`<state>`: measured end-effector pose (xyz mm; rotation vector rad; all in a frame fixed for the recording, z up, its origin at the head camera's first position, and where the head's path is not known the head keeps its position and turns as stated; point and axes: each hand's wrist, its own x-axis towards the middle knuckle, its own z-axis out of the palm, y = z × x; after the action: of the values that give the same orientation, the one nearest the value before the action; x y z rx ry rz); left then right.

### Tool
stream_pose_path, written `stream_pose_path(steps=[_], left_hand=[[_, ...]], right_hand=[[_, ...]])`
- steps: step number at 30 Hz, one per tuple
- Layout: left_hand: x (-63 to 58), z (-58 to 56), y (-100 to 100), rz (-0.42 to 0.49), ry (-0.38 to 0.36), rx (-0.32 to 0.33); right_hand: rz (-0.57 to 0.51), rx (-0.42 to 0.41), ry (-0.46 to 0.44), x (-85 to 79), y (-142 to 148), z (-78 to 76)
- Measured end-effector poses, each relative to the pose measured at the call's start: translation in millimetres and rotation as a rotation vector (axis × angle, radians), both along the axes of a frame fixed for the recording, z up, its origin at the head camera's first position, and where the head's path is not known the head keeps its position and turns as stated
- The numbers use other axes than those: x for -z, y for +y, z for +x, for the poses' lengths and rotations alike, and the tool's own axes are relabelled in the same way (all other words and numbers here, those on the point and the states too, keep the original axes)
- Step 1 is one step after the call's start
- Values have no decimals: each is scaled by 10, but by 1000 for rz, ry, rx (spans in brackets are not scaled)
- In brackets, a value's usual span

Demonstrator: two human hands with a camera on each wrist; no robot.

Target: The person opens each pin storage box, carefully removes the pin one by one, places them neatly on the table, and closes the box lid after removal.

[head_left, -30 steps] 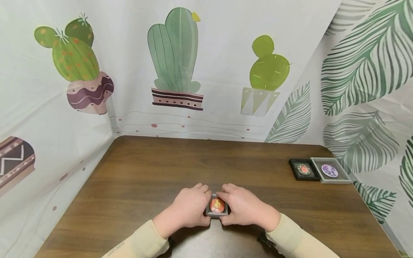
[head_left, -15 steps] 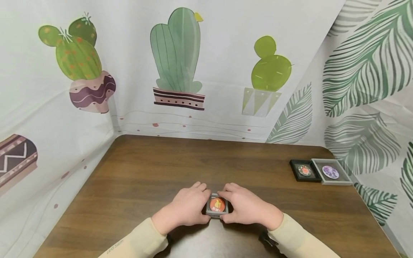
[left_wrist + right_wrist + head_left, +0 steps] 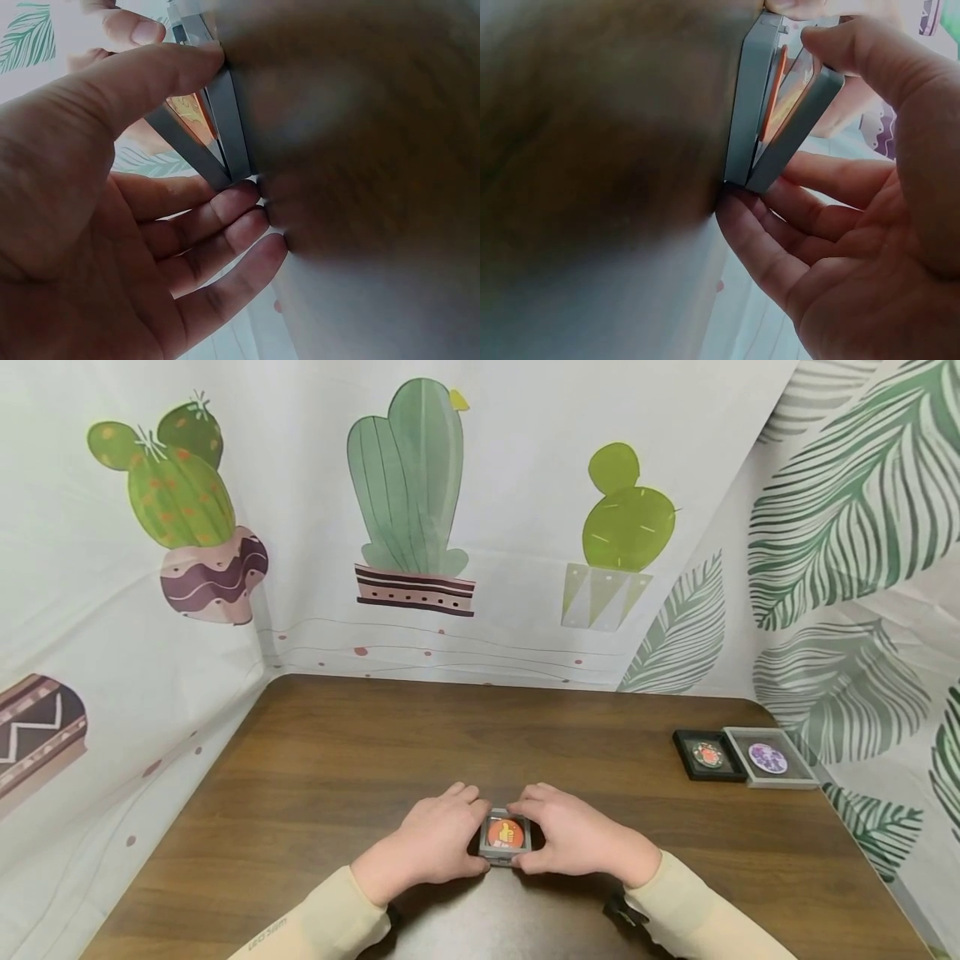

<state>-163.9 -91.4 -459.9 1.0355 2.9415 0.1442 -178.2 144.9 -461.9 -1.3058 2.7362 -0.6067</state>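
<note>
A small square grey display case [image 3: 505,854] lies between both hands at the middle front of the table. Under its clear window is a round orange badge [image 3: 507,833] with a yellow thumbs-up. My left hand [image 3: 442,837] grips the case's left side, its thumb at the near edge of the base [image 3: 234,124] and its fingers at the far end. From the right, my right hand [image 3: 570,833] holds the case, thumb on the near edge of the lid [image 3: 799,131]. Both wrist views show the lid tilted from the base, the gap widest at the thumbs and closing toward the far end.
At the right back of the brown wooden table [image 3: 420,727] sit a black square case [image 3: 690,770] with a red patterned disc and a larger grey case [image 3: 780,783] with a purple disc, side by side. Printed cactus and leaf cloth hangs behind the table.
The near edge of the grey case's lid has lifted slightly, and a thin gap shows at the front. Both hands have stayed nearly in place.
</note>
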Motion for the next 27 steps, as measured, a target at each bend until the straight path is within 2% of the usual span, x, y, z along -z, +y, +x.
stream_pose_path(steps=[15, 27], left_hand=[[-13, 2, -17, 7, -11, 3], [-10, -8, -30, 10, -2, 20]], right_hand=[[-78, -11, -97, 41, 28, -66], [-135, -22, -67, 74, 30, -88]])
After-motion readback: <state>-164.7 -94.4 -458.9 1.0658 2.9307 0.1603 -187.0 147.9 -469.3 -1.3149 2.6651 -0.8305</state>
